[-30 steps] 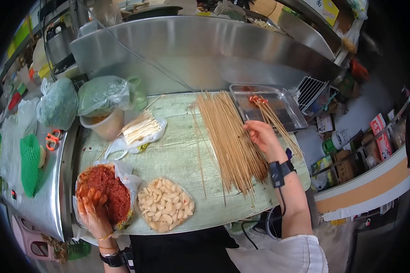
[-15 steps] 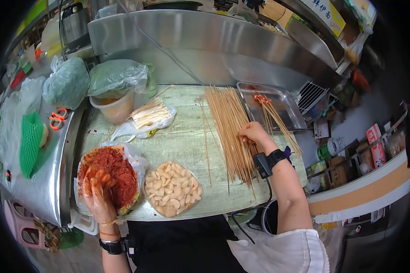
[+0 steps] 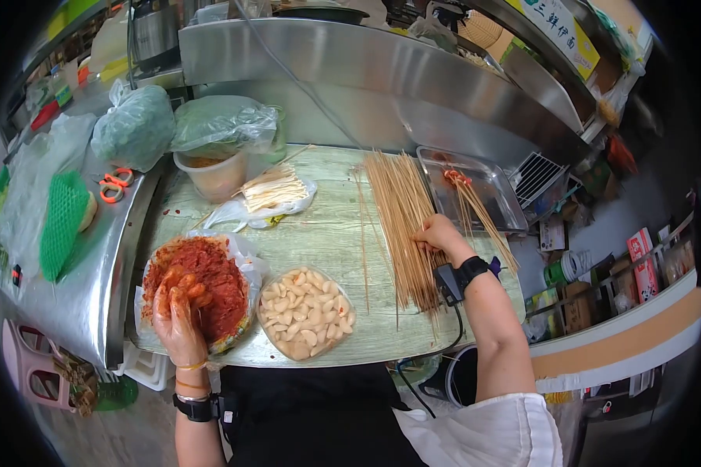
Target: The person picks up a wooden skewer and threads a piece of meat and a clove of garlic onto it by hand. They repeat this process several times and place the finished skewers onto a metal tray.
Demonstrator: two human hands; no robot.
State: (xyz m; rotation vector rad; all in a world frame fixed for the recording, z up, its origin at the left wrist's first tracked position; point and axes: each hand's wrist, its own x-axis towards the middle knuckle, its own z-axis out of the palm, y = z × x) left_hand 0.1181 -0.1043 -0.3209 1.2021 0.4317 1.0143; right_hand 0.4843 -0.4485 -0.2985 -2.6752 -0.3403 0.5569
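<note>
Red paste [image 3: 222, 280] fills a bag-lined bowl [image 3: 251, 268] at the near left corner of the green desk [image 3: 327, 241], where a person's left hand [image 3: 179, 319], smeared with the same red, curls its fingers over the mound; whether it grips any of the paste cannot be told. Just beside the bowl, along the near edge, sits a clear container [image 3: 348, 333] of pale, clove-like pieces [image 3: 305, 311]. Farther in, toward the right edge, the right hand [image 3: 438, 235] pinches thumb and fingers together on wooden skewers [image 3: 397, 210], part of a broad bundle laid loosely from near the far edge toward the near one. A few loose sticks [image 3: 364, 241] lie to the bundle's left. White, thin-stemmed mushrooms [image 3: 275, 191] rest on a plastic bag [image 3: 297, 204] in the left half, short of a plastic tub [image 3: 216, 180] near the far left corner, a greenish bag [image 3: 224, 124] over its top. At the far right corner, a metal tray [image 3: 497, 175] holds the red-tipped ends of several more skewers [image 3: 479, 204], their bare ends reaching out over its near rim. Behind the far edge rises a stainless-steel panel [image 3: 366, 74].
</note>
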